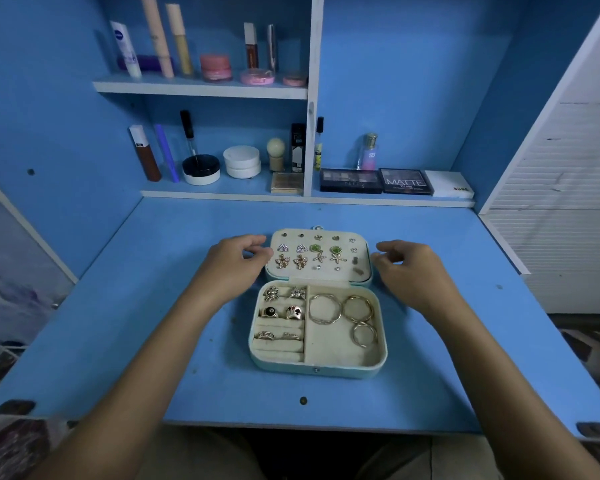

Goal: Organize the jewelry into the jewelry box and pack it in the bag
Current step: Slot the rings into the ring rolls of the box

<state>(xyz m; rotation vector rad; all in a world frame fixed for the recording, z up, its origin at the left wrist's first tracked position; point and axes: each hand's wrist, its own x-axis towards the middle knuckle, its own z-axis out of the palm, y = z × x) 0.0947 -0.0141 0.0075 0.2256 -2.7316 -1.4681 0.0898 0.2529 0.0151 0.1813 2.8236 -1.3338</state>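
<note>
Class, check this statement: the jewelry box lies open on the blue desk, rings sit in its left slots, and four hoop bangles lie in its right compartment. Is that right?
Not quite. The head view shows three hoop bangles, not four, in the right compartment. The rest holds: the jewelry box lies open on the blue desk, and rings sit in its left slots.

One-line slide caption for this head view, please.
Both hands, left and right, flank the lid of an open jewelry box filled with earrings, rings and bangles on a blue desk.
</note>
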